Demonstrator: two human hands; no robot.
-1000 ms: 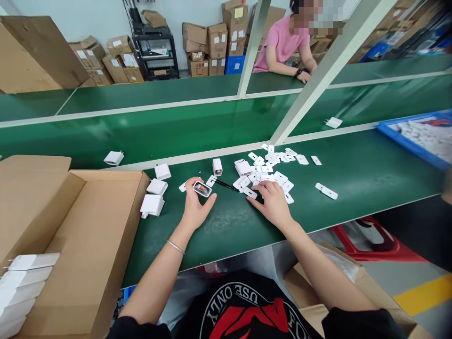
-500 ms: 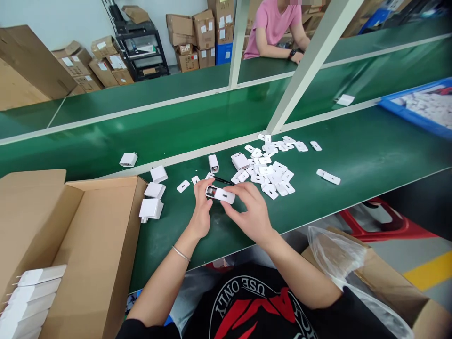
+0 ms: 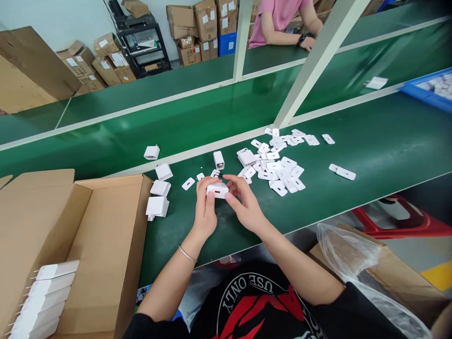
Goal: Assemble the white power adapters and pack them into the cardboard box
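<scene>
My left hand (image 3: 205, 211) and my right hand (image 3: 245, 205) meet over the green bench, both closed on one white charger body (image 3: 217, 190). A small white cover plate sits on its open face, with a red opening showing. Just beyond my right hand lies a heap of several white cover plates (image 3: 278, 165). A black tool (image 3: 219, 175) lies behind the charger. Three white chargers (image 3: 158, 190) rest to the left, near the cardboard box (image 3: 106, 235).
The box at the left holds a row of white chargers (image 3: 42, 296). Two more chargers (image 3: 219, 160) stand behind my hands, one (image 3: 151, 152) on the belt. A blue tray (image 3: 429, 89) is at far right. A person in pink (image 3: 278, 19) works across the belts.
My right hand left the heap with a cover plate and brought it onto the charger in my left hand. Both hands now press the plate on.
</scene>
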